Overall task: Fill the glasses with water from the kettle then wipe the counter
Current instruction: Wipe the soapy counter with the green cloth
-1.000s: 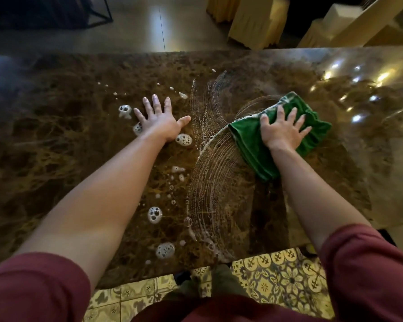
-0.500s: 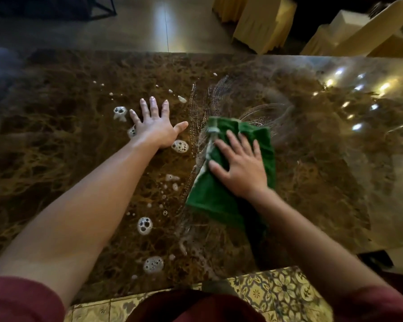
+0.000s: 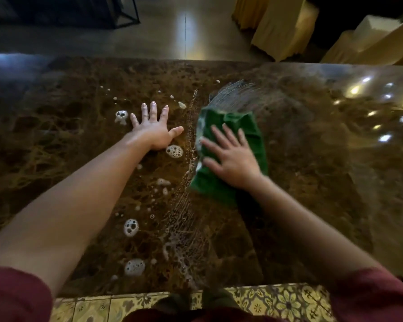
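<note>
A green cloth [image 3: 247, 123] lies on the dark brown marble counter [image 3: 323, 182], and my right hand [image 3: 233, 159] presses flat on top of it with fingers spread. My left hand [image 3: 153, 131] rests flat on the counter to the left of the cloth, fingers apart, holding nothing. White foam blobs [image 3: 174, 151] dot the counter around and below my left hand. Wet, streaky wipe marks [image 3: 184, 219] run in a band just left of the cloth and down toward me. No glasses or kettle are in view.
The counter's near edge [image 3: 149, 292] runs above patterned floor tiles [image 3: 277, 303]. Beyond the far edge lies a shiny floor with cloth-covered furniture [image 3: 284, 29] at the upper right. Light reflections [image 3: 382, 112] glint on the counter's right side.
My right hand swept the cloth from the right toward the centre, then pushed it slightly forward. The left hand stayed planted on the counter.
</note>
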Motion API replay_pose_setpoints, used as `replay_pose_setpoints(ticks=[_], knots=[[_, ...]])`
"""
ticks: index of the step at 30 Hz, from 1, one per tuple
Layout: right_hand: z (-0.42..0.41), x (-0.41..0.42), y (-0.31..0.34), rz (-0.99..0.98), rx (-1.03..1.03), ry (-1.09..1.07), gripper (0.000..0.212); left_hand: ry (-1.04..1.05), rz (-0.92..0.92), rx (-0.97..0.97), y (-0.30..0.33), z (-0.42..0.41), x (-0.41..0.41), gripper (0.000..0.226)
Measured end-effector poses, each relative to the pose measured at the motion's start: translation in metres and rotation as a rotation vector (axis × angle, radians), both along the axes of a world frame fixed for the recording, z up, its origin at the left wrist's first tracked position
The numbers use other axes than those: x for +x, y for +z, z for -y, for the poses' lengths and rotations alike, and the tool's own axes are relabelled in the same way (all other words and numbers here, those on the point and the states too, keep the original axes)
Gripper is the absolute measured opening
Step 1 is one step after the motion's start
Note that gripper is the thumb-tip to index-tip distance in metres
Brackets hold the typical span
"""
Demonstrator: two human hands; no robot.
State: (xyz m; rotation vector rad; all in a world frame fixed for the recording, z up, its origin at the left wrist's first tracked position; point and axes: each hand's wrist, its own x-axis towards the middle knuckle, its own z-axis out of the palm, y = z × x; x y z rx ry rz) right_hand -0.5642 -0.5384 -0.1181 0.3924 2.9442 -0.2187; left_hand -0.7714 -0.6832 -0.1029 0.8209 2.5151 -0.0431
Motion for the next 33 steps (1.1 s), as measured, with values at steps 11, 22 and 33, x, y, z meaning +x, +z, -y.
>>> replay_pose_setpoints(ticks=[11, 22, 33], knots=[[-0.092, 0.057, -0.01, -0.071, 0.028, -0.185, 0.071, 0.004, -0.012, -0.022, 0.0, -0.001, 0.003, 0.086], [-0.032, -0.043, -0.007, -0.056, 0.003, -0.055, 0.071, 0.024, 0.021, -0.061, 0.005, -0.003, 0.001, 0.087], [-0.015, 0.084, -0.007, -0.105, -0.016, -0.013, 0.071, 0.104, -0.127, 0.306, 0.026, 0.026, 0.009, 0.082]])
